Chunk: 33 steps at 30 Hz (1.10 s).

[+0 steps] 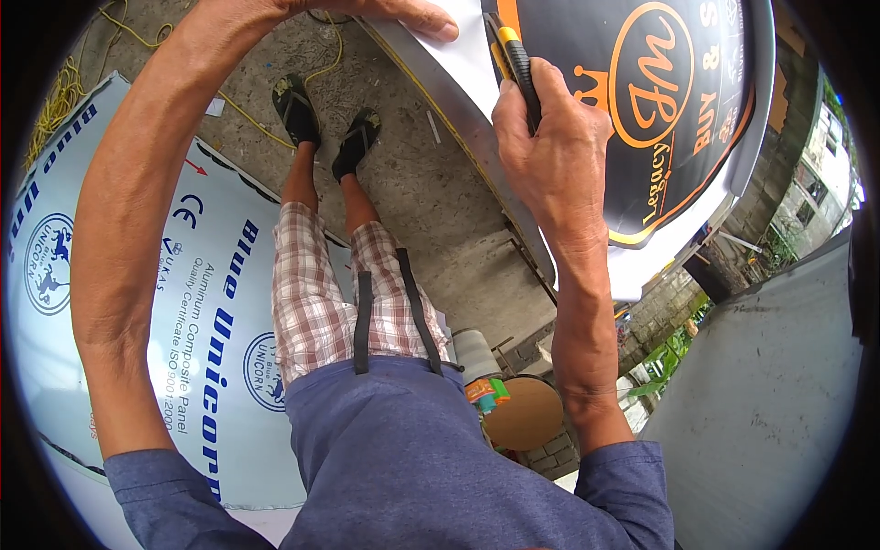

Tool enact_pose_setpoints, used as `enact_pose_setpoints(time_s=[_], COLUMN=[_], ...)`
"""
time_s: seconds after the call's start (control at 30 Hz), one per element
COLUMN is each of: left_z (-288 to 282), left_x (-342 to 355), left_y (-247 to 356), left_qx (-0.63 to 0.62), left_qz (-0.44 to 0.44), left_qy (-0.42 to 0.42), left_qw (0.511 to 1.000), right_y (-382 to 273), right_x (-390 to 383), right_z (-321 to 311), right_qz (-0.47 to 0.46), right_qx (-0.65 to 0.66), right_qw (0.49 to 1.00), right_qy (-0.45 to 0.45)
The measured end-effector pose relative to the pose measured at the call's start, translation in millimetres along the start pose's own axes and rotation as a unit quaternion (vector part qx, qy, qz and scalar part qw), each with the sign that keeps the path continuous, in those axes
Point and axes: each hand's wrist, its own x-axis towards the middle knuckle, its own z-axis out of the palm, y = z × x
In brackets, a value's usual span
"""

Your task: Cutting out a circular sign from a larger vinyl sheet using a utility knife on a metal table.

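My right hand is closed around a black and yellow utility knife, its front end pointing up the picture. The knife is over the border between a white sheet margin and a black printed sticker with orange lettering and a round emblem. At the top edge, my left hand rests on the white sheet with a finger stretched out; the picture's rim cuts off the rest of it. Whether the blade touches the sheet is too small to tell.
The sticker lies on a raised panel with a curved grey edge. Left, a large pale blue printed panel leans or lies low. A yellow cord crosses the concrete floor by my sandals. A round brown stool top stands beside me.
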Motion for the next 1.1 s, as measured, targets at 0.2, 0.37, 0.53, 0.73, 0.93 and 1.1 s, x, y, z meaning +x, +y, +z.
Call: enact_pose_setpoints(time_s=[0.2, 0.37, 0.53, 0.73, 0.93, 1.1], left_z=[-17, -8, -5, -7, -6, -6], left_x=[-17, -30, -33, -30, -29, -29], left_y=[15, 44, 41, 39, 36, 35], left_qx=[-0.020, -0.107, -0.062, -0.060, -0.057, -0.053], left_qz=[0.011, 0.009, 0.015, 0.030, 0.035, 0.038], left_qy=[0.094, 0.059, 0.053, 0.046, 0.048, 0.045], left_qw=[0.995, 0.992, 0.997, 0.997, 0.997, 0.997], right_y=[-5, -2, 3, 2, 3, 1], right_x=[7, 7, 6, 6, 8, 7], right_z=[-4, -4, 3, 5, 3, 3], right_qz=[0.013, -0.002, -0.024, -0.025, -0.034, -0.030], right_qx=[-0.002, 0.001, 0.002, 0.003, -0.005, 0.001], right_qw=[1.000, 1.000, 1.000, 1.000, 0.999, 1.000], right_qy=[-0.024, -0.017, 0.001, 0.010, 0.011, 0.010])
